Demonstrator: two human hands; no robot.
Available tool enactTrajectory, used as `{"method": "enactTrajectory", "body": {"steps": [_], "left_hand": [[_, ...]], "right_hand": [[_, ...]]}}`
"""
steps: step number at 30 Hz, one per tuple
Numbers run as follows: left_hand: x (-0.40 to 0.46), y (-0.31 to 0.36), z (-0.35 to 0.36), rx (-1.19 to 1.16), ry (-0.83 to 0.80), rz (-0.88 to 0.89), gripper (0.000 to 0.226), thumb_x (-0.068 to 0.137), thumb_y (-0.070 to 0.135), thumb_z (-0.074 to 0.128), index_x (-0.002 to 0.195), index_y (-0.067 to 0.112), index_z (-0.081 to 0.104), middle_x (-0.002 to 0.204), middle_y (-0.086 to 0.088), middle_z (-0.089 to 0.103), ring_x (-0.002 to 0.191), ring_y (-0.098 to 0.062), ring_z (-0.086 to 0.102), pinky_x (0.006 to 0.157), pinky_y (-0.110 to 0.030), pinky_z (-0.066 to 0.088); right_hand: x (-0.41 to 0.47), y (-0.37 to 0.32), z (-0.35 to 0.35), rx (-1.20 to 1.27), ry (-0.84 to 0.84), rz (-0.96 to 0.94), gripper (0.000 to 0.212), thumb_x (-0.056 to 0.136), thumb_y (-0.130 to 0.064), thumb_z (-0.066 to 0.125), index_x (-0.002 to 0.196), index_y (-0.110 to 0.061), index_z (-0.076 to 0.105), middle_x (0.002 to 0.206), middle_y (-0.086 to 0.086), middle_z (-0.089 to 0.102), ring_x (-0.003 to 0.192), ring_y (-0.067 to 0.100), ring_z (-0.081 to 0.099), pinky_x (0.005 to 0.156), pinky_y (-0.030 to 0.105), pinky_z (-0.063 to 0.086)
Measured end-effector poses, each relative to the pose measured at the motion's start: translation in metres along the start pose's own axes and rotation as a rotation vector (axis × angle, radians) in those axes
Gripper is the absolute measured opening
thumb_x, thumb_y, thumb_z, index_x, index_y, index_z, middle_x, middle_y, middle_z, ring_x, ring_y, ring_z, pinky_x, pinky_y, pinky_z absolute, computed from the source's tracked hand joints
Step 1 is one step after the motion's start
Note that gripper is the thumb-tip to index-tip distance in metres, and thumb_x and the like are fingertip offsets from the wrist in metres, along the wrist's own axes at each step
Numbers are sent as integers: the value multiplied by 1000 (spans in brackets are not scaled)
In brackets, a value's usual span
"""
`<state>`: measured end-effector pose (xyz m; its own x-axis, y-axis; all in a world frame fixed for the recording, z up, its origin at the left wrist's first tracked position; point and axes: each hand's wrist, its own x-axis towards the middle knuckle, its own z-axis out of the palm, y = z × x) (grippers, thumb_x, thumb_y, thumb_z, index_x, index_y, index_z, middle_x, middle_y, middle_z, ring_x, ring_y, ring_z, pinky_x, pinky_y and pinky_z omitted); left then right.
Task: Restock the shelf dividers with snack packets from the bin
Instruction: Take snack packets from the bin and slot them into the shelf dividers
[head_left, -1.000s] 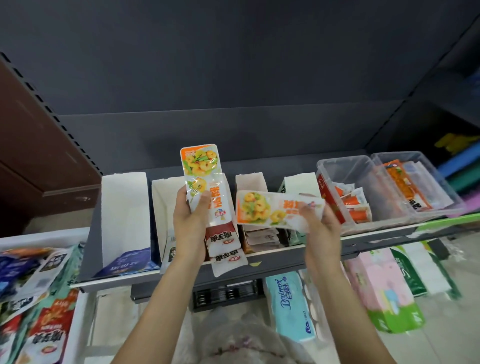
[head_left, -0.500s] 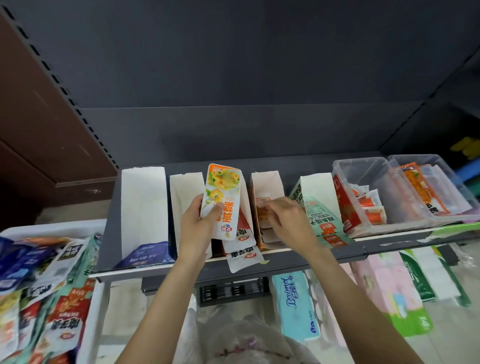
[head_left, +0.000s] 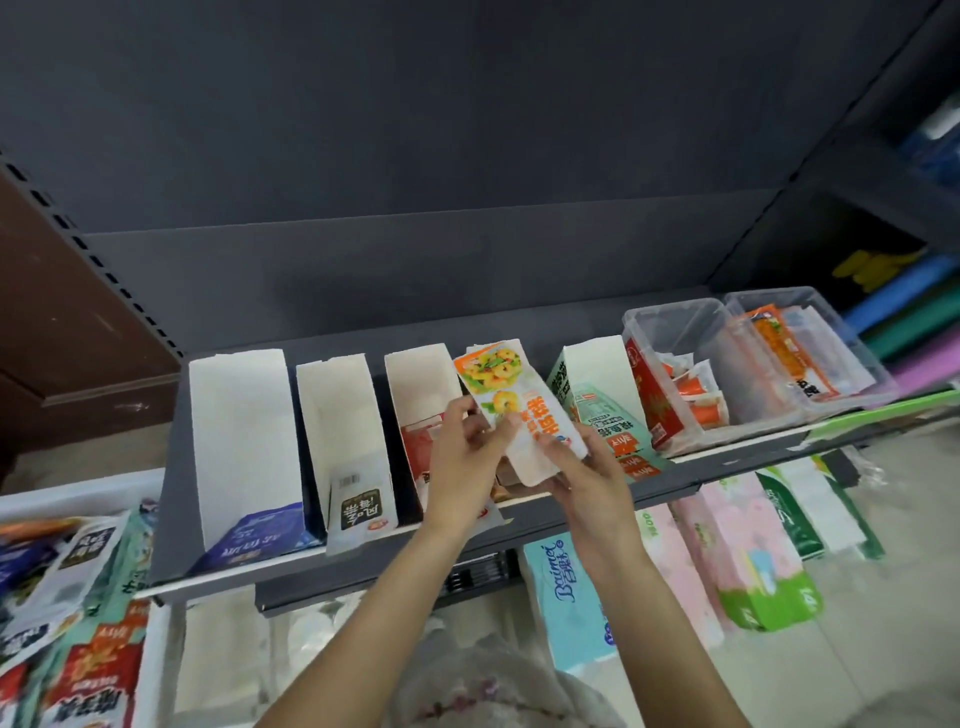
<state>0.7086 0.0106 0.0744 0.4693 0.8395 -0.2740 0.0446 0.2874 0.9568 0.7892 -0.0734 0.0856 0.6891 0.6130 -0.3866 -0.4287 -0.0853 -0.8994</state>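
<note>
- While we pinch the snack packet (head_left: 519, 410) in both hands, its long axis points up-shelf over the fourth divider (head_left: 480, 349).
- Our left hand (head_left: 465, 457) grips its side; our right hand (head_left: 582, 480) holds its near end.

A dark grey metal back panel (head_left: 441, 135) rises behind the shelving, with a perforated upright (head_left: 88, 244) running diagonally at the left beside a brown wooden surface (head_left: 57, 312). Below the shelf edge, tissue packs (head_left: 571, 597) in blue, pink and green stand on a pale tiled floor (head_left: 893, 613). At the far right, a neighbouring dark shelf unit (head_left: 857, 218) holds blue, green and purple items, blurred.
</note>
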Motion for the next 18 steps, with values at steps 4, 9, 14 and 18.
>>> {"method": "enactTrajectory", "body": {"steps": [4, 9, 14, 18], "left_hand": [[22, -11, -16, 786, 5, 294, 26, 89, 45, 58, 106, 25, 56, 96, 15, 59, 87, -5, 55, 69, -15, 38], [58, -15, -27, 1196, 90, 537, 61, 81, 45, 68, 134, 20, 49, 129, -2, 53, 118, -25, 42, 99, -37, 33], [67, -18, -28, 1335, 45, 588, 55, 86, 41, 64, 135, 23, 50, 139, 5, 48, 125, -22, 36, 95, -35, 23], [64, -21, -28, 1356, 19, 601, 51, 87, 36, 63, 134, 20, 51, 139, 5, 49, 123, -21, 38, 90, -32, 21]], "right_hand": [[15, -19, -20, -272, 104, -251, 12, 89, -5, 60, 99, -11, 62, 91, 0, 69, 80, 6, 67, 63, 16, 51], [49, -21, -30, -1013, 87, -586, 14, 92, -17, 58, 105, -11, 59, 81, 1, 66, 68, 14, 60, 51, 16, 39], [71, -19, -8, -1468, 47, -1056, 15, 77, -11, 74, 89, -18, 68, 56, -1, 61, 48, 17, 57, 41, 17, 35], [84, 4, 4, -1702, -246, -1084, 31, 72, -8, 62, 94, -28, 72, 78, -5, 72, 69, 19, 66, 63, 29, 51]]}}
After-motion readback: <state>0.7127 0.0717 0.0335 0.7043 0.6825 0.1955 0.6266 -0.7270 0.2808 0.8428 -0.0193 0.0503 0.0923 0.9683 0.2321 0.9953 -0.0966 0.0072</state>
